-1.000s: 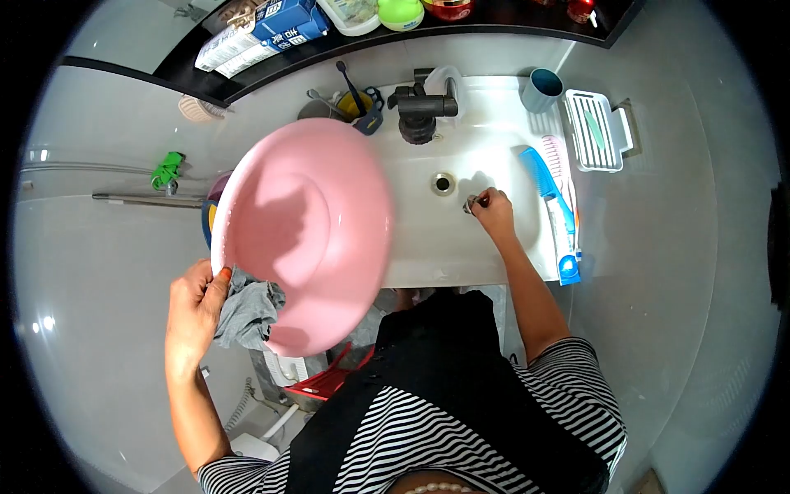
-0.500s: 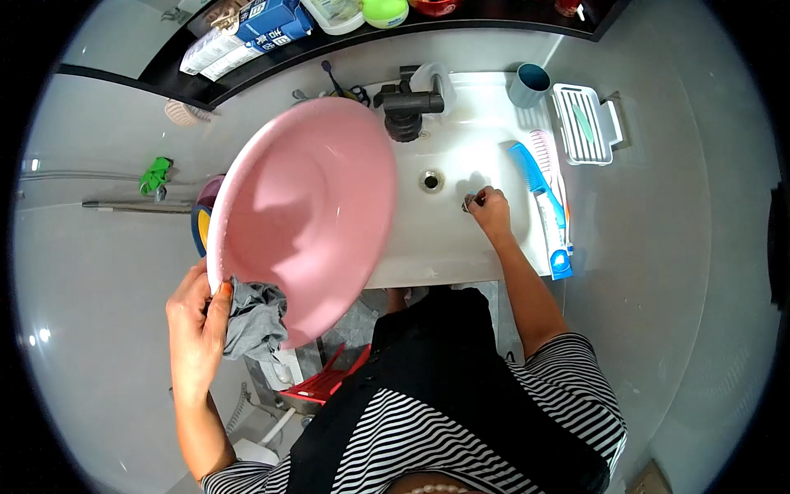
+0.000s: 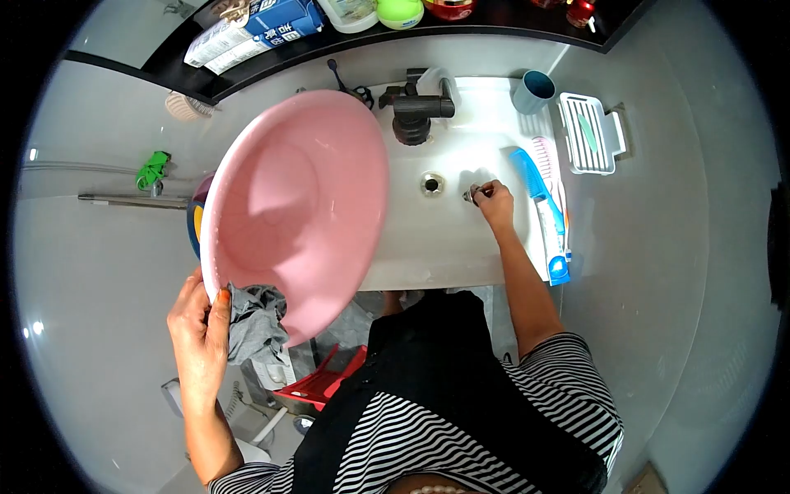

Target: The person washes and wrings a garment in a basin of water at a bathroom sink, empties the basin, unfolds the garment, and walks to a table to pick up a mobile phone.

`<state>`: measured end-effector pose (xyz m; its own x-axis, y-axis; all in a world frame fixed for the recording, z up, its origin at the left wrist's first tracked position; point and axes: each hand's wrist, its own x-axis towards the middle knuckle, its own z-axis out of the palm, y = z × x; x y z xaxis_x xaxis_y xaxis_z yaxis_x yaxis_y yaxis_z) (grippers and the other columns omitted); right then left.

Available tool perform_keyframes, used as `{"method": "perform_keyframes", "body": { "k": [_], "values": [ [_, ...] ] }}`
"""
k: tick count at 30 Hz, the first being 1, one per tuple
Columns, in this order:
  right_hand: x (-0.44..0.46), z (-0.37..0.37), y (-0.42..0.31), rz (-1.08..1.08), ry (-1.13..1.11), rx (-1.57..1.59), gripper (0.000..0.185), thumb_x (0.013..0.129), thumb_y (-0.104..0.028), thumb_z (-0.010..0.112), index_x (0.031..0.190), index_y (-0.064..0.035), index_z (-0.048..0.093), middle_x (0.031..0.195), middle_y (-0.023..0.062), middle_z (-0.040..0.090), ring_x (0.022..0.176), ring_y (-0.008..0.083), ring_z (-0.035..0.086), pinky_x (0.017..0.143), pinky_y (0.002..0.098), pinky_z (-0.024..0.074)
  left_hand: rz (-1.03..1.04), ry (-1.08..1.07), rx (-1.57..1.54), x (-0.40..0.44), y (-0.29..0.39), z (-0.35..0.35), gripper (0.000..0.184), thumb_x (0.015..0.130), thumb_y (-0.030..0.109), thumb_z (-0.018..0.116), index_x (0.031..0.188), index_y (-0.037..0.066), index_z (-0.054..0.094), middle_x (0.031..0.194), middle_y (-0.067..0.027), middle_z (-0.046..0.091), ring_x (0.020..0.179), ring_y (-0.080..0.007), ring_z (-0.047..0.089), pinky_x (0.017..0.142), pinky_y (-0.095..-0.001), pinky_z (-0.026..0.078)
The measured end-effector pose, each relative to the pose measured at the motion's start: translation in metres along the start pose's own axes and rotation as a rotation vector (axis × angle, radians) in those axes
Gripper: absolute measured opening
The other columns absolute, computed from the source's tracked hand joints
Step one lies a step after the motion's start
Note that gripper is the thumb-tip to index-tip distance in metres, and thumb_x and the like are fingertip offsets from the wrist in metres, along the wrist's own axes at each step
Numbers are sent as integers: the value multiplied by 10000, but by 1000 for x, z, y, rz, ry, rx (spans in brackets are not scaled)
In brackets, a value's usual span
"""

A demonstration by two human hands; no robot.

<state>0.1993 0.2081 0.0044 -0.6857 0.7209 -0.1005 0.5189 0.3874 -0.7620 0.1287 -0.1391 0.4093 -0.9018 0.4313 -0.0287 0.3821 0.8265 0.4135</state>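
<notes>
A large pink basin (image 3: 304, 189) is held tilted over the left side of the white sink (image 3: 428, 255). My left hand (image 3: 200, 329) grips its near rim, thumb on the inside. A crumpled grey cloth (image 3: 257, 323) lies by that thumb at the rim; whether the hand pinches it too is unclear. My right hand (image 3: 496, 206) is low over the sink, right of the open drain hole (image 3: 432, 184). Its fingers are closed on a small round metal piece that looks like a sink stopper (image 3: 471, 195), partly hidden by the fingertips.
A black faucet (image 3: 420, 107) stands behind the drain. On the sink's right ledge lie a blue comb (image 3: 535, 177) and a toothpaste tube (image 3: 557, 263). A cup (image 3: 535, 90) and soap rack (image 3: 588, 136) are at back right, beneath a dark shelf (image 3: 494, 25). A red stool (image 3: 325, 379) is below.
The view has shifted a little. The basin has moved slightly left, still in my left hand. My right hand has edged a little right with the metal piece.
</notes>
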Motion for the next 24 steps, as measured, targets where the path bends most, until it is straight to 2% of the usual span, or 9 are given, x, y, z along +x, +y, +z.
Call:
{"method": "perform_keyframes", "body": {
  "k": [4, 6, 10, 12, 14, 15, 16, 19, 24],
  "values": [
    [11, 7, -32, 180, -191, 272, 258, 700, -212, 686, 799, 10, 598, 712, 122, 598, 567, 194, 557, 540, 305, 468, -48, 24, -31, -2, -14, 4, 189, 859, 92, 520, 762, -67, 486, 794, -128, 521, 626, -183, 433, 580, -294, 381],
    [14, 13, -52, 294, -382, 606, 236, 736, -177, 669, 861, 6, 589, 715, 58, 579, 545, 104, 510, 477, 233, 431, -74, 18, -46, -3, -24, 4, 185, 860, 91, 519, 767, -66, 488, 786, -122, 517, 630, -178, 435, 584, -289, 379],
    [26, 23, -74, 184, -438, 730, 133, 781, -105, 609, 883, -25, 582, 702, -10, 545, 550, 51, 475, 467, 196, 404, -145, 13, -95, -8, -37, 6, 168, 861, 86, 519, 796, -68, 500, 757, -106, 503, 635, -162, 434, 589, -277, 372],
    [34, 37, -66, 188, -426, 648, 170, 761, -117, 637, 887, -16, 584, 699, -9, 543, 572, 72, 494, 493, 214, 419, -151, 31, -105, -10, -45, 9, 157, 859, 82, 521, 812, -66, 506, 753, -103, 502, 637, -156, 433, 591, -276, 371],
    [39, 65, -43, -96, -296, 263, 237, 714, -124, 676, 903, -12, 586, 685, 25, 555, 589, 117, 514, 549, 261, 448, -156, 50, -116, -10, -51, 10, 147, 857, 79, 522, 827, -65, 512, 750, -100, 500, 639, -151, 433, 593, -274, 370],
    [37, 68, -39, -182, -281, 68, 280, 662, -130, 703, 896, -30, 585, 722, 84, 570, 633, 201, 555, 611, 317, 469, -181, 37, -112, -10, -53, 11, 142, 858, 78, 520, 839, -63, 518, 752, -96, 502, 642, -148, 433, 594, -274, 371],
    [33, 75, -36, -187, -286, 65, 280, 662, -130, 703, 896, -30, 585, 722, 84, 570, 633, 201, 555, 611, 317, 469, -207, 23, -108, -10, -55, 11, 138, 859, 78, 518, 850, -60, 523, 753, -92, 505, 645, -145, 433, 595, -274, 372],
    [24, 88, -38, -399, -272, -226, 270, 667, -126, 669, 907, -55, 569, 893, 134, 537, 812, 317, 573, 679, 405, 487, -222, 67, -136, -11, -64, 15, 141, 860, 79, 514, 826, -57, 511, 732, -81, 494, 640, -137, 421, 593, -273, 369],
    [19, 111, -37, -492, -311, -427, 330, 685, -106, 636, 1003, -81, 552, 960, 128, 525, 847, 309, 572, 683, 404, 497, -266, 56, -182, -16, -80, 16, 159, 860, 83, 512, 771, -45, 480, 672, -55, 434, 622, -118, 386, 569, -264, 341]
  ]
}}
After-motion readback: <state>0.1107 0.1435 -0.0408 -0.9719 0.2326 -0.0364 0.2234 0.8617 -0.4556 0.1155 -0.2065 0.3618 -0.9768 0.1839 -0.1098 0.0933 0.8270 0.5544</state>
